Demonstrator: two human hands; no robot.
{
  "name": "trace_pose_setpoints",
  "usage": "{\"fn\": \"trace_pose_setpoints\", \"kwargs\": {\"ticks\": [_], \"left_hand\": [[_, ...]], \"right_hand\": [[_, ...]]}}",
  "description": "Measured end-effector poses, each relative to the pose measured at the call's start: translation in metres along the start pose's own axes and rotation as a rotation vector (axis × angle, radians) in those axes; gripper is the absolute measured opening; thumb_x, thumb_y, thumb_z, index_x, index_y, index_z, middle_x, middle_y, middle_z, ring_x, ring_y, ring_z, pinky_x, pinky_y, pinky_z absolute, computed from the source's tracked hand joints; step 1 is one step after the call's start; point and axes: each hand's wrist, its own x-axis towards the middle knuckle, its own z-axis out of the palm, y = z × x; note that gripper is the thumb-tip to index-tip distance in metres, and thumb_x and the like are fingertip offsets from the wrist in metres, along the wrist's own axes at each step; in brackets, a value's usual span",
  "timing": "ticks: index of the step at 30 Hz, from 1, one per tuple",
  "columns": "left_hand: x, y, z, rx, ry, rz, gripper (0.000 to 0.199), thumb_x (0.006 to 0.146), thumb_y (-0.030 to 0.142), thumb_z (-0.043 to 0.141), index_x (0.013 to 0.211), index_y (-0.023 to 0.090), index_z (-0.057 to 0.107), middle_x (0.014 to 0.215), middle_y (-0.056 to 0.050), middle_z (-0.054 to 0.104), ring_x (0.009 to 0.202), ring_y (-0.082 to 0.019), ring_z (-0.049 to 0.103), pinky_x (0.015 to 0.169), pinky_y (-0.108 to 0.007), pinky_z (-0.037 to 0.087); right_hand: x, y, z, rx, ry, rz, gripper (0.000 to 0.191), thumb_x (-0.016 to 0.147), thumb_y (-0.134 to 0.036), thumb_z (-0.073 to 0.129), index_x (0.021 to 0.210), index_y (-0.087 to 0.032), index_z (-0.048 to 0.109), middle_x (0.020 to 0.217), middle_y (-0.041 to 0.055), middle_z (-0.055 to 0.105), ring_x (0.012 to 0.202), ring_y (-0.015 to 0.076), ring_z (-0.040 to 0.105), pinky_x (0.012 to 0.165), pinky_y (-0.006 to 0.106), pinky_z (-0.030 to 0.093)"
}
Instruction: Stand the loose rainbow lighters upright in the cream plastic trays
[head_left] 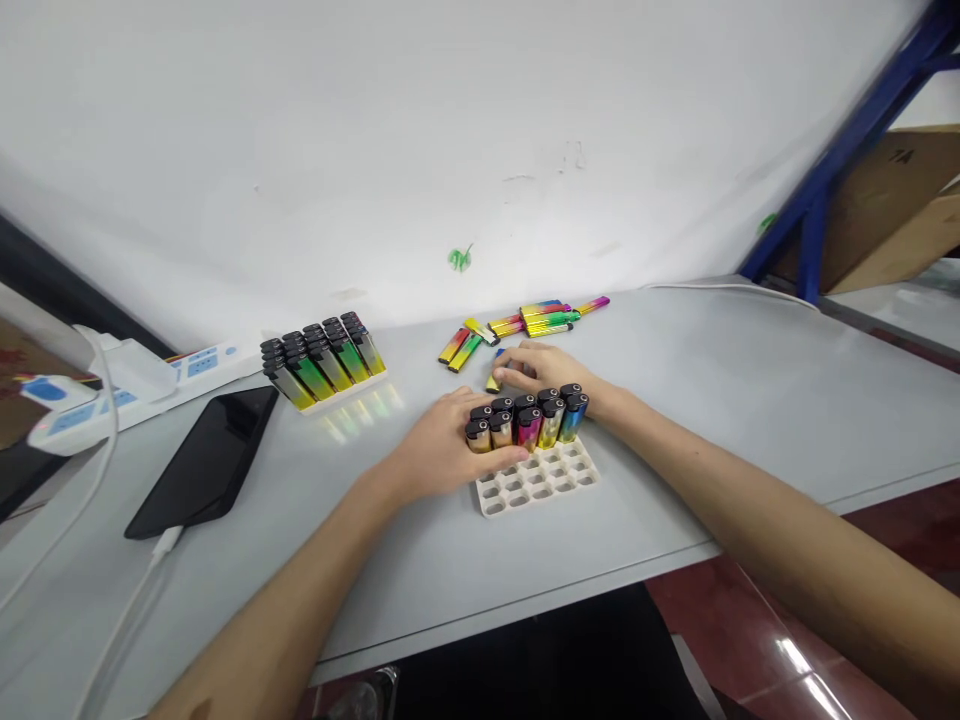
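A white tray with rows of holes [540, 480] lies on the table, its back rows filled with upright black-topped lighters [529, 425] in gold, pink, yellow and blue. My left hand [439, 448] is closed around the left side of these lighters, its thumb across their front and its fingers partly hidden behind. Just behind the tray, my right hand [551, 368] has its fingers closed on a yellow and blue lighter [493, 382] low over the table. More shiny multicoloured lighters [551, 320] lie in a loose pile beyond, near the wall.
At the left stands a second tray of upright lighters [326, 360]. A black phone [206, 460] with a white charging cable [142, 590] lies nearer, beside a white power strip [202, 365]. Behind the table is a white wall [465, 150]; a blue metal frame [817, 220] rises at the right.
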Motion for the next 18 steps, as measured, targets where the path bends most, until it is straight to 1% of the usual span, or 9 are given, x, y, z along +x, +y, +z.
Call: {"fn": "trace_pose_setpoints", "kwargs": {"ticks": [2, 3, 5, 8, 10, 12, 13, 15, 18], "left_hand": [[0.0, 0.0, 0.0, 0.006, -0.004, -0.017, 0.03, 0.076, 0.048, 0.074, 0.077, 0.021, 0.06, 0.075, 0.003, 0.059, 0.074, -0.016, 0.058, 0.072, -0.031, 0.046], [0.0, 0.001, 0.0, 0.008, -0.005, -0.023, 0.031, 0.076, 0.048, 0.074, 0.076, 0.021, 0.059, 0.074, 0.003, 0.058, 0.073, -0.016, 0.057, 0.071, -0.031, 0.046], [0.001, 0.001, -0.001, 0.017, -0.011, -0.029, 0.032, 0.077, 0.048, 0.073, 0.074, 0.021, 0.057, 0.073, 0.003, 0.057, 0.071, -0.016, 0.056, 0.069, -0.03, 0.045], [0.001, 0.001, -0.002, 0.036, -0.027, -0.031, 0.034, 0.078, 0.049, 0.072, 0.071, 0.021, 0.055, 0.071, 0.003, 0.054, 0.069, -0.015, 0.053, 0.068, -0.03, 0.043], [0.001, 0.002, -0.002, 0.042, -0.03, -0.028, 0.035, 0.078, 0.049, 0.071, 0.07, 0.021, 0.053, 0.069, 0.004, 0.053, 0.068, -0.015, 0.052, 0.068, -0.03, 0.043], [0.001, 0.002, -0.002, 0.043, -0.03, -0.029, 0.036, 0.078, 0.05, 0.071, 0.069, 0.021, 0.052, 0.069, 0.004, 0.052, 0.068, -0.015, 0.051, 0.068, -0.03, 0.042], [0.001, 0.003, -0.002, 0.042, -0.029, -0.032, 0.036, 0.078, 0.05, 0.071, 0.069, 0.021, 0.051, 0.069, 0.004, 0.052, 0.068, -0.015, 0.051, 0.068, -0.03, 0.042], [0.001, 0.004, -0.002, 0.036, -0.025, -0.041, 0.036, 0.078, 0.05, 0.071, 0.068, 0.021, 0.051, 0.069, 0.004, 0.052, 0.068, -0.015, 0.051, 0.068, -0.03, 0.042], [0.001, 0.006, -0.002, 0.032, -0.022, -0.052, 0.036, 0.077, 0.05, 0.071, 0.068, 0.021, 0.052, 0.07, 0.003, 0.053, 0.069, -0.015, 0.052, 0.069, -0.03, 0.043]], "right_hand": [[-0.004, 0.001, -0.005, 0.01, 0.042, 0.077, 0.029, 0.093, -0.047, 0.053, 0.092, -0.021, 0.066, 0.077, 0.002, 0.058, 0.074, 0.0172, 0.053, 0.067, 0.029, 0.039], [-0.007, 0.001, -0.008, 0.006, 0.063, 0.121, 0.025, 0.09, -0.044, 0.057, 0.089, -0.02, 0.064, 0.077, 0.0019, 0.06, 0.073, 0.017, 0.053, 0.066, 0.028, 0.039], [-0.011, 0.002, -0.013, 0.014, 0.084, 0.207, 0.019, 0.085, -0.035, 0.063, 0.095, -0.019, 0.062, 0.083, 0.0027, 0.063, 0.072, 0.0168, 0.053, 0.065, 0.028, 0.039], [-0.016, 0.002, -0.018, 0.029, 0.041, 0.29, 0.028, 0.08, -0.024, 0.061, 0.107, -0.017, 0.062, 0.087, 0.0047, 0.064, 0.074, 0.018, 0.055, 0.067, 0.029, 0.041], [-0.018, 0.002, -0.02, 0.013, 0.014, 0.291, 0.027, 0.077, -0.019, 0.059, 0.104, -0.017, 0.062, 0.09, 0.0066, 0.064, 0.079, 0.02, 0.057, 0.072, 0.031, 0.042], [-0.018, 0.001, -0.021, 0.019, 0.042, 0.294, 0.023, 0.076, -0.018, 0.057, 0.1, -0.017, 0.059, 0.094, 0.0083, 0.064, 0.083, 0.0218, 0.058, 0.075, 0.033, 0.043], [-0.019, 0.0, -0.022, 0.045, 0.074, 0.311, 0.024, 0.077, -0.019, 0.056, 0.101, -0.017, 0.056, 0.092, 0.008, 0.064, 0.082, 0.022, 0.058, 0.075, 0.034, 0.044], [-0.019, -0.003, -0.024, 0.157, 0.138, 0.358, 0.028, 0.081, -0.022, 0.053, 0.107, -0.019, 0.048, 0.084, 0.0046, 0.064, 0.073, 0.0207, 0.058, 0.071, 0.035, 0.045], [-0.019, -0.01, -0.028, 0.45, 0.236, 0.401, 0.028, 0.085, -0.024, 0.047, 0.111, -0.024, 0.038, 0.069, -0.0035, 0.056, 0.058, 0.0168, 0.054, 0.061, 0.032, 0.045]]}}
